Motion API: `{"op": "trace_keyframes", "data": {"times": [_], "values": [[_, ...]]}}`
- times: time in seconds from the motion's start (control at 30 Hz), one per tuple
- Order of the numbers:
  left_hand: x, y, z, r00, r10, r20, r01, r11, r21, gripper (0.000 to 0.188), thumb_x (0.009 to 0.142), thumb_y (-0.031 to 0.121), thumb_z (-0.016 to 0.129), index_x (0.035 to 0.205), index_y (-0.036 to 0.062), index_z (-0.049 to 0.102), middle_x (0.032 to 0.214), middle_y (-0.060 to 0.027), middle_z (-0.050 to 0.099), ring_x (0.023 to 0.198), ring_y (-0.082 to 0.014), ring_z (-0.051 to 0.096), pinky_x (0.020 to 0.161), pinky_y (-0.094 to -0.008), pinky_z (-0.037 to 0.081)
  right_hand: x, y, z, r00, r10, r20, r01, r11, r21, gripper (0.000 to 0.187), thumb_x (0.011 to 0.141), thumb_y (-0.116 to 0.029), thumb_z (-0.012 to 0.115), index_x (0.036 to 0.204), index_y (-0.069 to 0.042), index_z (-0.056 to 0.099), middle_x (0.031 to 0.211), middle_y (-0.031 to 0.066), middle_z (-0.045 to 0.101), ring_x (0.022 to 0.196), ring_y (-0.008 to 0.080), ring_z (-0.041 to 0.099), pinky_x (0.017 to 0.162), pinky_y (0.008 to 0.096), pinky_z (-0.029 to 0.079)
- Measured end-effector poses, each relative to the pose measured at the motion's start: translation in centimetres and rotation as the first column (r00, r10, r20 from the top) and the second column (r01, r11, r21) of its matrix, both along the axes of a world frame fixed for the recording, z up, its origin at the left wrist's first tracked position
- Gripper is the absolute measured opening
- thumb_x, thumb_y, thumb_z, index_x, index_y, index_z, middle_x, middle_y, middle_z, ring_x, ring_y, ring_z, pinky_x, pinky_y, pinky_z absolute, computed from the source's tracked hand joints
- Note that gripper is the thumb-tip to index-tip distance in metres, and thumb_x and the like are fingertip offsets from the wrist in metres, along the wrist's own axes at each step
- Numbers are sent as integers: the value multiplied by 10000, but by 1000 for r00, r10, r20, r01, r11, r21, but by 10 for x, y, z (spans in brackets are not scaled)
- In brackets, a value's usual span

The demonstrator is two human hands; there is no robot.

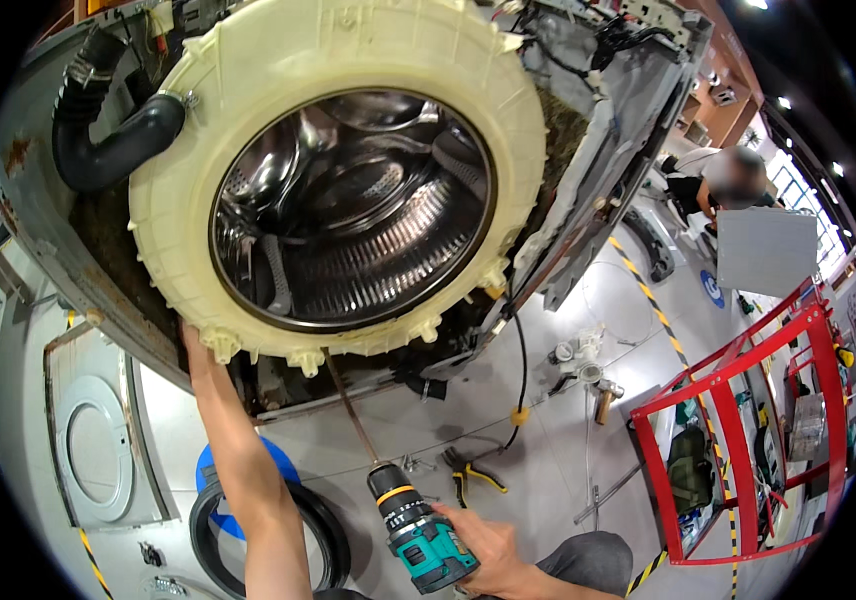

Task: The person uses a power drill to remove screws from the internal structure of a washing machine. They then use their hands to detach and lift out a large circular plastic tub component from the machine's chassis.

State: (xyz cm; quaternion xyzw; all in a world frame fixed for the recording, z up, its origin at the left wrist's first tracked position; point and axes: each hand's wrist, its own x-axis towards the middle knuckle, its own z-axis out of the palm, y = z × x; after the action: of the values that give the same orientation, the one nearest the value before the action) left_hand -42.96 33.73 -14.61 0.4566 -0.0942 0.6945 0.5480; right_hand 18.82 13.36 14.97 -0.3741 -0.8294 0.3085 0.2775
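My right hand is closed round a teal and black cordless drill below the washing machine. A long thin bit runs from its chuck up to the underside of the cream plastic tub; its tip is hidden there. My left arm reaches up at the tub's lower left, and the left hand disappears behind the rim, fingers out of sight. Inside the tub opening shows the shiny metal drum. A black corrugated hose joins the tub at upper left.
Pliers with yellow-black handles and loose screws lie on the floor. A black rubber ring and a removed front panel are at left. At right stands a red-framed tool cart; beyond it, another person bends near a grey panel.
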Motion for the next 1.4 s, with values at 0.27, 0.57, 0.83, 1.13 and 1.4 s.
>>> {"op": "trace_keyframes", "data": {"times": [0.27, 0.57, 0.83, 1.13, 1.4], "values": [[79, -30, 89, 647, 748, -146, -623, 408, -668, 416, 1006, 381, 433, 1245, 60, 546, 1160, -89, 629, 1006, -253, 608, 829, -359, 509, -1, 1, 0, 999, 21, 25, -22, 999, 33, 558, 748, -166, 710, 1266, -38, 544, 1033, 159, 656, 819, 316, 677, 686, 379, 551], [65, -32, 95, 629, 734, -256, -665, 338, -666, 380, 995, 331, 450, 1212, 40, 562, 1089, -113, 647, 934, -271, 638, 788, -366, 527, -2, 10, 0, 999, 34, 29, -35, 999, 40, 680, 664, -154, 774, 1287, -19, 535, 983, 113, 663, 750, 265, 668, 618, 332, 530], [83, -37, 113, 519, 794, -317, -741, 233, -630, 348, 1008, 274, 430, 1218, 23, 549, 1054, -134, 646, 875, -266, 656, 741, -355, 553, -2, 10, 1, 998, 14, 63, -15, 1000, 21, 697, 661, -167, 784, 1296, -19, 537, 956, 113, 666, 728, 259, 667, 616, 320, 530], [112, -34, 121, 545, 808, -225, -643, 231, -730, 441, 984, 314, 404, 1250, -1, 559, 1104, -136, 654, 953, -264, 650, 806, -387, 553, -4, 10, -5, 1000, 22, 17, -22, 999, 34, 716, 630, -169, 823, 1265, 10, 546, 968, 129, 678, 753, 247, 690, 641, 324, 540], [174, -48, 180, 537, 844, -6, -477, 298, -827, 419, 996, 300, 366, 1274, 41, 543, 1245, -109, 603, 1117, -251, 586, 916, -402, 502, -12, 7, -8, 1000, -16, -25, 16, 1000, -17, 681, 647, -172, 842, 1226, 43, 556, 947, 144, 691, 761, 246, 708, 693, 330, 563]]}}
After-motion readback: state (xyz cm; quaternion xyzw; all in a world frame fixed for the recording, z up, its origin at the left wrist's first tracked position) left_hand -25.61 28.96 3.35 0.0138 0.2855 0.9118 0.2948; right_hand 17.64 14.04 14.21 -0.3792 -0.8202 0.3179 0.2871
